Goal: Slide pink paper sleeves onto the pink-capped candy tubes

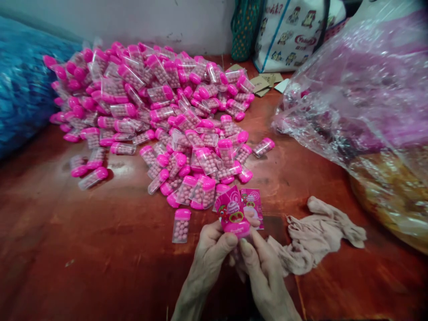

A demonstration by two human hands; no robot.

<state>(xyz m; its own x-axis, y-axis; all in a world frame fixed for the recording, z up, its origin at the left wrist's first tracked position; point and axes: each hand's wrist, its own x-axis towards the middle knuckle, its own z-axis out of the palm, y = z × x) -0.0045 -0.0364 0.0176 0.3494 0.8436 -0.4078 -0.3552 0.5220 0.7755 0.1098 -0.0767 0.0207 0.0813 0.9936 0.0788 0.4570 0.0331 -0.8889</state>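
Note:
My left hand (pixel 212 247) is closed on a pink printed label (pixel 230 205) and the pink cap of a small candy container (pixel 240 230), its thumb over the lower edge of the label. On the other side, my right hand (pixel 262 263) pinches the same container, whose body is mostly hidden by the fingers. Behind the right fingers lies another pink printed label (pixel 256 196). One clear candy container (pixel 181 226) with pink balls and a pink cap lies alone to the left of my hands. A large heap of such containers (pixel 200 120) spreads just beyond.
A crumpled beige cloth (pixel 321 236) lies right of my hands. Large clear plastic bags (pixel 364 89) fill the right side, and a blue bag (pixel 26 84) stands at left. Cardboard pieces (pixel 264 84) and a printed white bag (pixel 287 35) are near the wall.

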